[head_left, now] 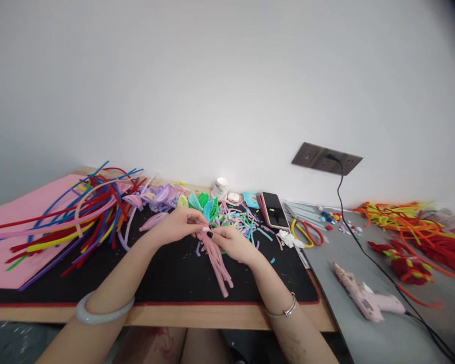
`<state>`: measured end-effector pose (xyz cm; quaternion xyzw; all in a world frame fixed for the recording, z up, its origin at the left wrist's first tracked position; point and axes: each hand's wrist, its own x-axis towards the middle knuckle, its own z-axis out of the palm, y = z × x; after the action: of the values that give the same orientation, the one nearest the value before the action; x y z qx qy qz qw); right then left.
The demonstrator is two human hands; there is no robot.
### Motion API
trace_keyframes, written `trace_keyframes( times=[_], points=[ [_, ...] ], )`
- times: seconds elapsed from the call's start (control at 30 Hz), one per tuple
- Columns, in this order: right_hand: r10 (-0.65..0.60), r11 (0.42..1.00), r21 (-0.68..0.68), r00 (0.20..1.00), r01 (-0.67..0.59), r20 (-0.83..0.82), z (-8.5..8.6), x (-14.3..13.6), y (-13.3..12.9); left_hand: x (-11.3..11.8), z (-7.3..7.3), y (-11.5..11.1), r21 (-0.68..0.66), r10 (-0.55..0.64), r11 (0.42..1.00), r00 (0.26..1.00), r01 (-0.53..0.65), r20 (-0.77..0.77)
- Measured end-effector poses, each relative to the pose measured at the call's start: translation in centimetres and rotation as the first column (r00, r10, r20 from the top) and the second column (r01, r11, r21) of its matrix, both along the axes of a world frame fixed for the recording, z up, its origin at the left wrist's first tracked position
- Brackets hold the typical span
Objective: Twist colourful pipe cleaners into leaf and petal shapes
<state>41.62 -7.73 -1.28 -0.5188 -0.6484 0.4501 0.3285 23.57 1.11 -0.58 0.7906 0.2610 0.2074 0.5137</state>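
Note:
My left hand (184, 225) and my right hand (231, 242) meet over the black mat (167, 278), fingertips pinched together. Between them they hold the upper end of a bundle of pink fuzzy stems (218, 265), whose free ends hang down toward the mat's front. Behind my hands lie green and teal looped pieces (202, 202). To their right is a scatter of short cut stem bits (240, 220). A pink looped piece (153, 221) rests just left of my left hand.
Many long coloured stems (94, 212) spread over pink sheets (7, 253) at left. A paper cup (220, 187), a phone (275, 210) and scissors (307, 232) stand or lie behind and right. On the grey table are a corded glue gun (364, 296) and red and yellow stems (420, 227).

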Motion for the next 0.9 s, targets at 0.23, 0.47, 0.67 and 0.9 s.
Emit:
trace_keyframes(
  times=[0.23, 0.47, 0.67, 0.9],
  points=[
    [-0.092, 0.933, -0.357, 0.920, -0.054, -0.381, -0.9, -1.1, -0.3, 0.0, -0.3, 0.1, 0.098, 0.020, 0.995, 1.000, -0.018, -0.021],
    [-0.184, 0.957, -0.287, 0.861, 0.046, -0.475, -0.8, -1.8, -0.2, 1.4, -0.7, -0.6, -0.108, 0.246, 0.968, 0.951, -0.229, 0.187],
    [-0.154, 0.980, -0.188, 0.836, 0.062, -0.527, -1.7, -2.0, 0.2, 3.3, -1.5, -2.3, -0.337, 0.223, 0.934, 0.930, -0.119, 0.291],
    [-0.064, 0.961, -0.268, 0.889, -0.068, -0.453, -2.3, -1.5, 0.1, 2.9, -1.7, -1.6, -0.104, 0.311, 0.950, 0.909, -0.294, 0.279]
  ],
)
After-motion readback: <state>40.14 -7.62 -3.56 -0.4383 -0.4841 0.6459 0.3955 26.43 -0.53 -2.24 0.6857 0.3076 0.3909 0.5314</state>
